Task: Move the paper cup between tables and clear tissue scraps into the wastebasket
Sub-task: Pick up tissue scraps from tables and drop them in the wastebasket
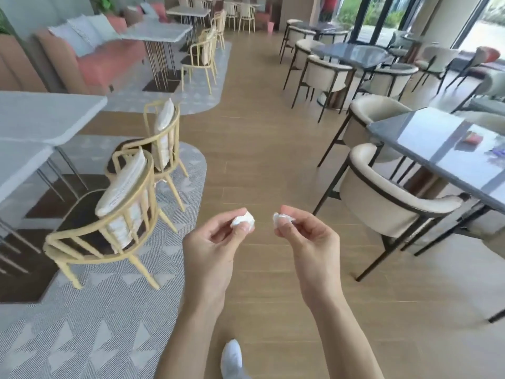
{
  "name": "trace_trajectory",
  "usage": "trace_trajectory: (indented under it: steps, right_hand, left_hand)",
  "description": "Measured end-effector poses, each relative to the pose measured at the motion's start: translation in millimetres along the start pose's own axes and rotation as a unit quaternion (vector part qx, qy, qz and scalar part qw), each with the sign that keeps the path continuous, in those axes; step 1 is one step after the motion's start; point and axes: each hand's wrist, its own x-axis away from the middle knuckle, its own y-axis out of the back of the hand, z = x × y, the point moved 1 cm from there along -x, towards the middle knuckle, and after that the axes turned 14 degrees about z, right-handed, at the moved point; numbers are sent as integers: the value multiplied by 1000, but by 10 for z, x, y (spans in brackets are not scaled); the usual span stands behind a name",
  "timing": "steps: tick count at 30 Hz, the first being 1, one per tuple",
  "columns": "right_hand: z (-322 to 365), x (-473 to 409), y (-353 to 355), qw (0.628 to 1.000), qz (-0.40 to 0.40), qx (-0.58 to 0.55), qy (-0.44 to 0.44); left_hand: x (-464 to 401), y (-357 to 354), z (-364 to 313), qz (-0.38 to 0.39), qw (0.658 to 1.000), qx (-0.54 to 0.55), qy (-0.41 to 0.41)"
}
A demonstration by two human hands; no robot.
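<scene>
My left hand pinches a small crumpled white tissue scrap between thumb and fingertips. A second white tissue scrap is pinched the same way in my right hand. Both hands are held out in front of me over the wooden floor, a short gap between them. No paper cup and no wastebasket shows in this view.
A wooden aisle runs ahead. Yellow-framed chairs and light tables stand on a grey rug at left. Cream armchairs and a dark glossy table with small items stand at right. My white shoe is below.
</scene>
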Motion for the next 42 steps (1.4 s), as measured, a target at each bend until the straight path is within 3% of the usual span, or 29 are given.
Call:
trace_trajectory:
  steps: [13, 20, 27, 33, 42]
  right_hand:
    - [100, -3169, 496, 997, -72, -12, 5]
    - [-137, -5075, 1252, 997, -78, -26, 6]
    - [163, -7026, 1927, 997, -70, -19, 7]
    - [2, -8325, 1851, 999, -14, 32, -12]
    - [-277, -10771, 1583, 999, -9, 42, -16]
  left_hand:
    - [-3298, -807, 149, 29, 999, -22, 17]
    - [-5060, -1386, 703, 7, 999, -41, 32]
    - [-6768, -2026, 762, -32, 998, -39, 26]
    - [-7963, -2173, 814, -84, 996, -39, 7]
    - [-10486, -2043, 1216, -67, 997, -33, 11]
